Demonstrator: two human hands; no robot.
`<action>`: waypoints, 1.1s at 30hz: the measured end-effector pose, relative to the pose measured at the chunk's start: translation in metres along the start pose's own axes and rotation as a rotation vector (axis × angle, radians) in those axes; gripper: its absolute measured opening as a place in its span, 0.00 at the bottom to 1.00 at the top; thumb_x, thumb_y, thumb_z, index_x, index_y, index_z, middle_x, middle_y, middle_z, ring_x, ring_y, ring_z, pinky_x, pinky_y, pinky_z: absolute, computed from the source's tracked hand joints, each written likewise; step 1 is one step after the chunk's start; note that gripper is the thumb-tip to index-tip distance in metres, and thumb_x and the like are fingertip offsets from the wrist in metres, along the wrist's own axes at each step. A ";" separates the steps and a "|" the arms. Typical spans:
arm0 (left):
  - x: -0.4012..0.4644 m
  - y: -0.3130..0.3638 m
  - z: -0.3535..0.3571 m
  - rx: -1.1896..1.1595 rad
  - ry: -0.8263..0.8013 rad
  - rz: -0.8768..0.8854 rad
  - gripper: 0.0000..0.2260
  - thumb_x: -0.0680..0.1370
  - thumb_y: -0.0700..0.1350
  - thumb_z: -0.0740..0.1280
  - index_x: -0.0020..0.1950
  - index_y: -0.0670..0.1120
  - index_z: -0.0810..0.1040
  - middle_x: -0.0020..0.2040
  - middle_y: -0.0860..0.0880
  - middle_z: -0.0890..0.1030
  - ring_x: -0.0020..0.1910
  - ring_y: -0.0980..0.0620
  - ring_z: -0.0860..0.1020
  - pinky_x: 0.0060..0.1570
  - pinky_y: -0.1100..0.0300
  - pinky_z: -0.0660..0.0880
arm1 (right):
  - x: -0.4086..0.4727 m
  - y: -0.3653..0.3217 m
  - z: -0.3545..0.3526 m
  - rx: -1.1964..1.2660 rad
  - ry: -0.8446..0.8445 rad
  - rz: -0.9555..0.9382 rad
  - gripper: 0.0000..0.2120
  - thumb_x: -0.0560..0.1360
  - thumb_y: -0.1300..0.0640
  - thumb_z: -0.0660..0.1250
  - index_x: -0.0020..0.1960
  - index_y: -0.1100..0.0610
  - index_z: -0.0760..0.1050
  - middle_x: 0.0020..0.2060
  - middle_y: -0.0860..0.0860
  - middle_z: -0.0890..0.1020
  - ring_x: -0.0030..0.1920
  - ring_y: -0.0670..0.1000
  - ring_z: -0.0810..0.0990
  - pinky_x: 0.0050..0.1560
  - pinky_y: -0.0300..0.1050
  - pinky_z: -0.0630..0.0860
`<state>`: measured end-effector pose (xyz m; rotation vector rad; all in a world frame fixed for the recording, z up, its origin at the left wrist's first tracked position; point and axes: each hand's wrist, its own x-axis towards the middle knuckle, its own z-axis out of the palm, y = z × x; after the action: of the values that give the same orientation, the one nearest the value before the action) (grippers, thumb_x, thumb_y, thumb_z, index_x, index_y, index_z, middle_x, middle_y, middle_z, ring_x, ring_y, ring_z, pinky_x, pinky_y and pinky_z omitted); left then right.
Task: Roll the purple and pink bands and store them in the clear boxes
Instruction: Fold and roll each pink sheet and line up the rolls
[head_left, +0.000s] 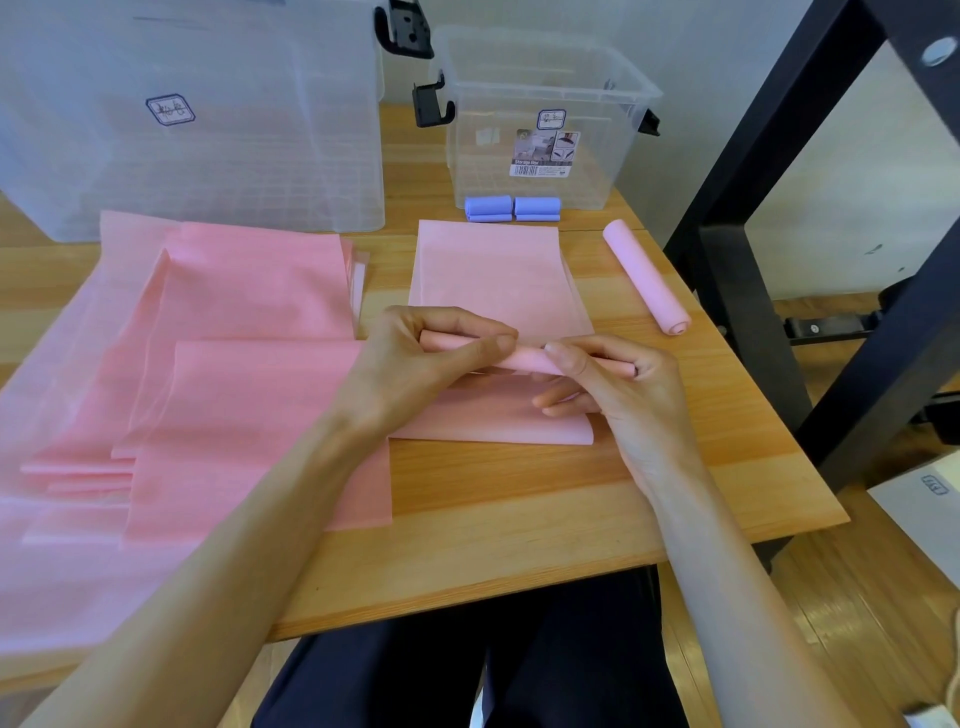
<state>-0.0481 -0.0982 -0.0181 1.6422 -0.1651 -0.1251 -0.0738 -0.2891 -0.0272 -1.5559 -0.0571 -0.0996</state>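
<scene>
Both hands — left hand (415, 358), right hand (618, 384) — pinch a pink band (498, 280). Its rolled end (524, 359) lies left to right across the table (493, 483).

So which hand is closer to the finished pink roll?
Right. The right hand lies just below-left of the roll; the left hand is farther left.

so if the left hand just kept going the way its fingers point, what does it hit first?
The left hand points rightward along the pink band roll it grips. Going straight on, it would likely meet the right hand first, whose fingertips already sit on the same roll close by.
</scene>
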 end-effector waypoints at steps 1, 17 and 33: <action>0.000 -0.001 0.000 -0.001 0.013 -0.007 0.03 0.73 0.43 0.74 0.46 0.47 0.86 0.40 0.47 0.87 0.39 0.55 0.83 0.44 0.65 0.79 | 0.000 0.000 0.000 0.004 -0.011 0.000 0.08 0.70 0.58 0.74 0.49 0.59 0.83 0.39 0.54 0.86 0.34 0.55 0.85 0.36 0.44 0.83; 0.000 0.001 0.001 -0.038 0.011 -0.044 0.06 0.73 0.45 0.74 0.47 0.46 0.86 0.42 0.47 0.87 0.40 0.54 0.84 0.45 0.64 0.81 | 0.000 0.000 0.000 0.011 -0.020 -0.015 0.09 0.71 0.61 0.74 0.50 0.61 0.83 0.40 0.55 0.86 0.35 0.56 0.85 0.36 0.43 0.82; -0.005 0.009 0.002 -0.113 -0.043 -0.099 0.05 0.73 0.44 0.72 0.47 0.48 0.85 0.41 0.49 0.87 0.41 0.55 0.85 0.41 0.67 0.79 | -0.001 0.000 -0.002 0.008 -0.008 -0.011 0.09 0.71 0.56 0.73 0.49 0.60 0.84 0.38 0.57 0.86 0.33 0.56 0.85 0.35 0.45 0.82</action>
<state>-0.0533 -0.1001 -0.0095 1.5362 -0.1070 -0.2411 -0.0746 -0.2908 -0.0273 -1.5481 -0.0721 -0.1017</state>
